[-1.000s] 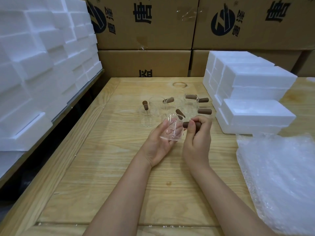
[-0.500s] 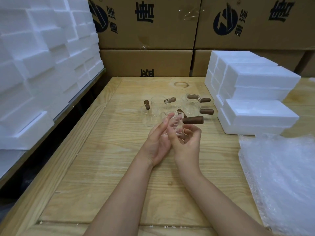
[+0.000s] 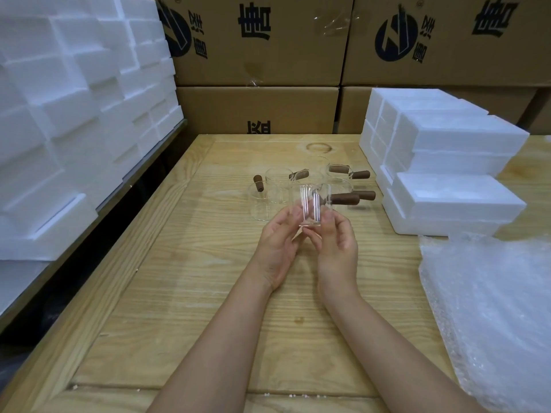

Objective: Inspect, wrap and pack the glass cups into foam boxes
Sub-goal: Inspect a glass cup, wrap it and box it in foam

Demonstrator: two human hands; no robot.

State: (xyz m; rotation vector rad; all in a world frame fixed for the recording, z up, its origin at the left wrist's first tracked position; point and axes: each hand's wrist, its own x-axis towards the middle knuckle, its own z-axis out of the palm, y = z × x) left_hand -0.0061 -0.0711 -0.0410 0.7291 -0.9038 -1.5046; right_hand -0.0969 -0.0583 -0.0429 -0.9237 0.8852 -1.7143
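Head view: a glass cup (image 3: 311, 204) is held in the air over the middle of the wooden table (image 3: 193, 293), just in front of the other cups (image 3: 275, 187) standing on the boards. It sits roughly upright, base down toward the palms and mouth up and away from the camera. Its brown wooden handle (image 3: 344, 199) juts out from the right wall, its long axis nearly level and pointing right toward the foam boxes (image 3: 453, 201).

The left hand (image 3: 275, 244) is palm-up at the cup's left side, with curled fingers touching the lower wall. The right hand (image 3: 337, 244) meets it from the right, its thumb and fingertips pinching the glass near the base, below the handle. Both hands have hold of the cup, and neither touches the handle.

The standing cups have handles pointing various ways, several to the right. The white foam boxes are stacked at the right edge, closed. A sheet of bubble wrap (image 3: 492, 308) lies on the near right of the table. More foam pieces (image 3: 74, 114) are piled high on the left, and printed cardboard cartons (image 3: 259, 49) are stacked behind the table.
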